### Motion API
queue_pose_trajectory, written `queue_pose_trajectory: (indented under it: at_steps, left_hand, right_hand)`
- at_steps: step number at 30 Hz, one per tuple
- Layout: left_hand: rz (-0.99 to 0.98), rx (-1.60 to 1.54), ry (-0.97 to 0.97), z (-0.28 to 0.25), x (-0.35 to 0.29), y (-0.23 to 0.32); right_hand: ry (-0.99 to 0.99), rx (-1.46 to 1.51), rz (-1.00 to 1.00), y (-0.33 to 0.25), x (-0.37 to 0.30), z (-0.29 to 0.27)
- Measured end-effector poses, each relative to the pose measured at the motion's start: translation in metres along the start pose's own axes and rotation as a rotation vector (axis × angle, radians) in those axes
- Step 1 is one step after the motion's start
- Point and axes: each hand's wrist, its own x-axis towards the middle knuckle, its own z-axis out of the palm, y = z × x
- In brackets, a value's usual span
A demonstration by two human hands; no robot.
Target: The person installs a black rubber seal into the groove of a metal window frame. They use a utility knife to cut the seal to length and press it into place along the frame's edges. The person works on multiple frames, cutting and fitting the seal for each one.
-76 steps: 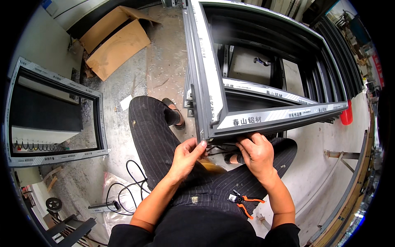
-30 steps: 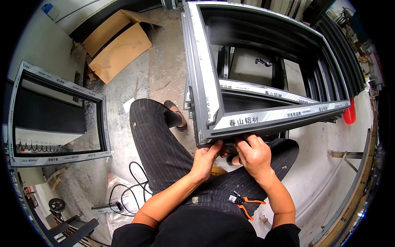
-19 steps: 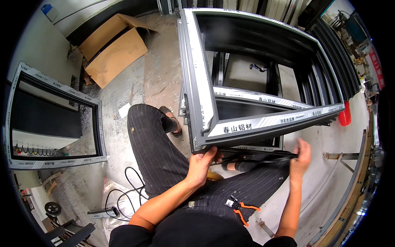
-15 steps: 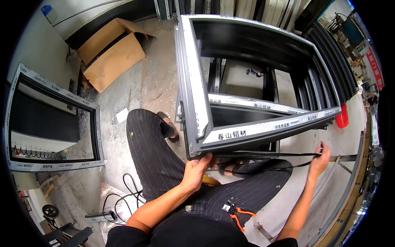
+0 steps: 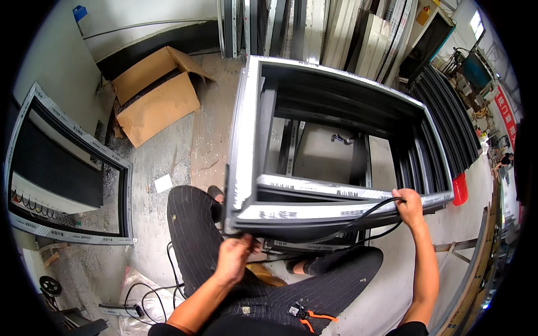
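In front of me a dark grey window frame (image 5: 330,213) with white printed protective film rests tilted on a stack of similar frames. My left hand (image 5: 234,259) is closed at the frame's lower left corner, fingertips pinching a black rubber strip (image 5: 367,211) against the edge. From there the strip runs right in loose lengths to my right hand (image 5: 410,208). That hand is closed around it, over the frame's near side toward the right corner. Cutters with orange handles (image 5: 308,319) lie on my lap. A yellowish round thing (image 5: 266,275) shows partly between my legs.
At left another window frame (image 5: 128,201) leans upright. An open cardboard box (image 5: 159,109) sits on the floor behind it. Black cord (image 5: 144,291) loops over a plastic bag at lower left. Upright profiles (image 5: 314,33), stacked dark frames (image 5: 448,120) and a red bucket (image 5: 459,189) stand beyond.
My right hand has moved up and left, lifting the strip over the frame's near side. My left hand stays at the corner. The view has shifted, so the frame appears lower.
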Motion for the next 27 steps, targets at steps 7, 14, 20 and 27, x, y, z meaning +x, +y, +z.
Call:
queue_pose_trajectory:
  at_steps: [7, 14, 20, 27]
  left_hand:
    - [0.231, -0.042, 0.215, -0.078, 0.124, 0.147]
    - [0.194, 0.104, 0.158, -0.105, 0.185, 0.195]
    - [0.245, 0.161, 0.224, -0.109, 0.186, 0.186]
    - [0.137, 0.183, 0.153, -0.085, 0.169, 0.164]
  right_hand:
    - [-0.123, 0.21, -0.005, -0.145, 0.036, 0.035]
    - [0.041, 0.054, -0.266, -0.21, 0.028, 0.035]
    - [0.108, -0.216, -0.095, -0.155, -0.057, 0.0]
    - [0.246, -0.548, 0.238, 0.019, -0.161, -0.038]
